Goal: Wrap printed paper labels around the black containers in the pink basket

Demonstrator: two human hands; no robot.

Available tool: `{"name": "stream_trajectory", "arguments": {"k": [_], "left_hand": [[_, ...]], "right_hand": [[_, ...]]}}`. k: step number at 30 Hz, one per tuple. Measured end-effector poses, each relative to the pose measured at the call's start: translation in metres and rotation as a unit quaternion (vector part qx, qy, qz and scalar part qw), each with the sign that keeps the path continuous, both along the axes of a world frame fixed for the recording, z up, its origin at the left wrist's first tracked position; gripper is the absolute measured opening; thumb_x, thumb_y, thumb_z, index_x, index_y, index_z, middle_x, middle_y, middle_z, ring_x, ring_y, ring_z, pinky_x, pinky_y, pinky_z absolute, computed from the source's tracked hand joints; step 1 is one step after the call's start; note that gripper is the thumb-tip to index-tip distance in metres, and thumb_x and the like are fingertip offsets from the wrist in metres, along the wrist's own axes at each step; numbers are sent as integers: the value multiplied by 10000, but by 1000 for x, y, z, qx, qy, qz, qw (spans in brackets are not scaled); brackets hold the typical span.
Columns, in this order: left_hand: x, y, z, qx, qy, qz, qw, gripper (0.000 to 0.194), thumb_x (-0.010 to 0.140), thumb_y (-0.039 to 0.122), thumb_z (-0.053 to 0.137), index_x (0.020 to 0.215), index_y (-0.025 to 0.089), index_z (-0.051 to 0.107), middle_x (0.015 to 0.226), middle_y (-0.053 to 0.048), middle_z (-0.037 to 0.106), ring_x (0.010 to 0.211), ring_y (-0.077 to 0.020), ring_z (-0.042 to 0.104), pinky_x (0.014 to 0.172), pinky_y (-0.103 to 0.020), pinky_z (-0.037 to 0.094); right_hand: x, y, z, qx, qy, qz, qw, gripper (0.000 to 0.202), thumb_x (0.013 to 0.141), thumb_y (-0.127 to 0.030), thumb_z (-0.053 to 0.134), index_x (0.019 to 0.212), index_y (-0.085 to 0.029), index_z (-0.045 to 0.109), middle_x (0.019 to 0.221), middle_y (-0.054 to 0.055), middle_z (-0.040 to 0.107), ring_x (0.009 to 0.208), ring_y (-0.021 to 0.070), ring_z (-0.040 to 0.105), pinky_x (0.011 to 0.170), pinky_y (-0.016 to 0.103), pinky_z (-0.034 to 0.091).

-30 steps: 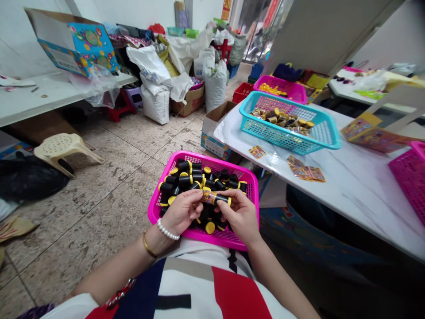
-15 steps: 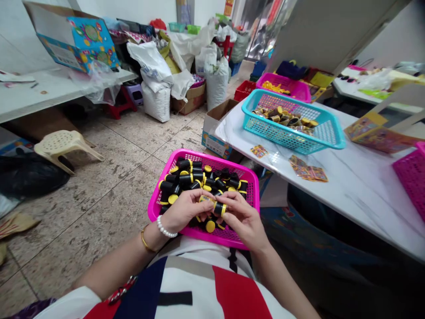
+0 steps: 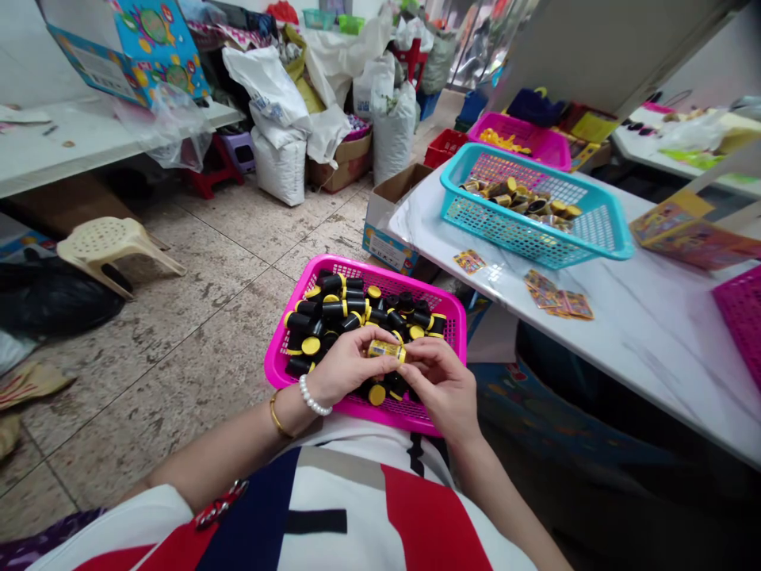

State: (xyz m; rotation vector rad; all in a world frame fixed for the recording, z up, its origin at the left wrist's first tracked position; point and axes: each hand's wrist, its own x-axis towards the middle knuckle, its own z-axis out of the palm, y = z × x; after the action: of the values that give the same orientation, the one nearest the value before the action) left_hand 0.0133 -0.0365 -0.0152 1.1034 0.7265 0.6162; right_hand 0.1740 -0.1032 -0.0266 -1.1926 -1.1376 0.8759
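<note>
Together, a person's two bare hands work a small tube (image 3: 385, 350) just above a pink basket (image 3: 275, 366) at the lap. The left hand (image 3: 350, 366) grips the tube's printed yellow body between thumb and fingers; the right hand (image 3: 443, 385) pinches near its yellow-capped end, fingers curled. A pearl bracelet (image 3: 312, 396) and a gold bangle (image 3: 277, 418) circle the left wrist. Beneath, black tubes (image 3: 300, 323) with yellow caps lie jumbled in the basket. At right, a white table (image 3: 630, 341) bears a blue basket (image 3: 517, 235) partly filled with gold-toned pieces, and two groups of printed labels (image 3: 556, 297) lie near its edge. A carton (image 3: 389, 247) stands on the floor by the table's corner. Across the tiled floor, a cream stool (image 3: 112, 242) stands at left, with white sacks (image 3: 281, 168) farther back.
</note>
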Motion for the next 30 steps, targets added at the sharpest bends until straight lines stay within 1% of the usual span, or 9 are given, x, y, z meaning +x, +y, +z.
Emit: {"name": "stream_trajectory", "arguments": {"k": [5,8,10,13,15,18,21,24,30], "left_hand": [[-1,5,2,-9,-23,-22,999,506,753,387,719,1169,158,545,820,-18,622,638,-106,574,565,-223,468],[-5,6,3,0,21,-40,999,443,770,437,685,1073,133,573,699,1,597,565,-104,544,521,-221,444],[-6,4,3,51,49,-27,997,356,772,394,689,996,130,604,733,-10,609,599,-103,544,566,-224,451],[-7,0,1,186,87,17,979,289,790,323,677,1020,155,629,881,-35,636,731,-124,561,656,-229,452],[-8,1,0,237,111,5,965,265,804,326,663,1010,160,645,866,-29,630,718,-120,542,638,-224,433],[-11,7,-3,198,97,-28,975,291,821,369,640,1020,157,631,794,-11,601,655,-108,529,579,-217,417],[-13,9,-4,97,71,-34,992,387,831,416,619,1115,161,553,770,1,580,599,-107,550,521,-217,431],[-11,5,-3,47,62,-57,995,365,840,455,594,1032,148,549,707,16,564,520,-87,521,471,-206,420],[-5,5,-1,119,69,-12,990,277,814,411,643,879,155,560,685,22,574,560,-84,544,504,-187,448]], "right_hand": [[6,-4,-6,49,-26,-8,998,232,755,-159,729,959,-261,687,1069,62,551,948,201,615,748,331,581],[6,-5,-7,55,-75,-12,996,251,733,-161,745,964,-249,699,1049,72,592,964,225,626,789,370,585],[4,-3,-9,19,-59,-15,998,219,729,-188,755,938,-232,704,964,62,646,880,211,656,759,358,590],[-2,3,-14,-78,70,-11,994,165,743,-259,756,889,-212,694,813,29,703,676,162,676,655,310,591],[-3,7,-17,-119,133,12,984,171,735,-286,767,863,-203,691,781,21,718,608,145,670,613,291,585],[-2,7,-18,-115,136,35,983,181,723,-260,778,877,-209,697,817,18,714,647,141,673,651,285,582],[2,3,-16,-45,88,14,995,199,717,-205,777,903,-235,712,932,23,673,848,157,663,773,280,568],[2,-1,-16,2,59,4,998,219,717,-188,770,921,-247,717,1021,41,633,971,188,630,796,295,568],[0,9,-20,-126,137,9,983,214,705,-280,788,872,-186,694,804,28,711,645,152,670,647,307,598]]}}
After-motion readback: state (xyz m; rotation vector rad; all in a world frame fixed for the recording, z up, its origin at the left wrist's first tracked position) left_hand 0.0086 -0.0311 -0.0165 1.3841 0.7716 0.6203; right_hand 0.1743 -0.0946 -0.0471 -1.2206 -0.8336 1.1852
